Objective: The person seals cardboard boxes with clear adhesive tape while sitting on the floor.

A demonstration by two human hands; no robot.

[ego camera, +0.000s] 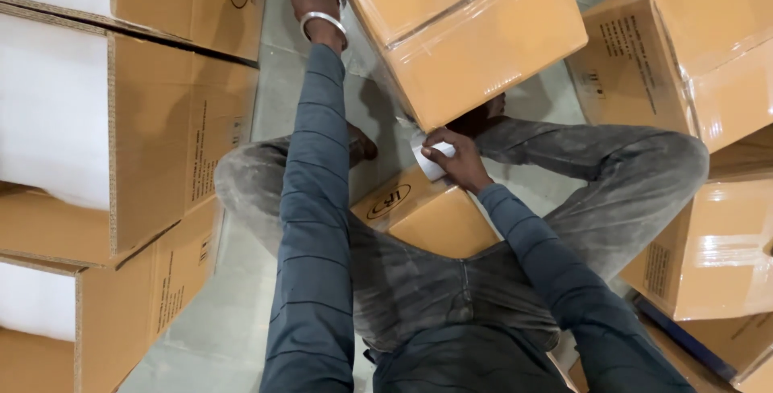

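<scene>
Head view, box (475, 39) between hands, apparently gripped

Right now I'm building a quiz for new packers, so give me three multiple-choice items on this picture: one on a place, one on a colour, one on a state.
1. Where is the left hand?
A. On the far edge of the taped box
B. On the floor
C. In a pocket

2. What colour is the small slip in the right hand?
A. Red
B. White
C. Green

3. How does the taped box sit?
A. Flat and open
B. Crushed
C. Tilted up, sealed with clear tape

Answers: 1 A, the left hand with the bangle grips the box's far edge. 2 B, the slip shows white against the fingers. 3 C, the box leans over the knees, with a shiny tape strip along its seam.
</scene>
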